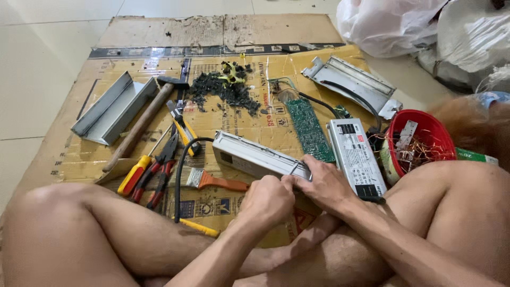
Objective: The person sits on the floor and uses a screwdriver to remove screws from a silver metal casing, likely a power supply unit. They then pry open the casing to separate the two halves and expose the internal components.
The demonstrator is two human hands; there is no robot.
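**Working at the near end of a long metal box**

We are sitting cross-legged on a sheet of cardboard (74,154), working on a long grey metal box (255,155) lying at its near middle. Our left hand (268,199) is closing into a fist at the box's near end; we cannot tell what it is gripping. Our right hand (325,183) is lying half open over the same end, fingers pressing on the casing. The box is still looking closed. Just right of the box, a second silver box (355,157) is waiting whole, while a bare green circuit board (308,127) and an empty metal casing (350,82) beyond it are already lying apart. Left of the box, a hammer (143,119), pliers (162,167) and a brush (212,180) are resting. Far right of the box, a red bowl (443,138) is holding copper wire scraps.
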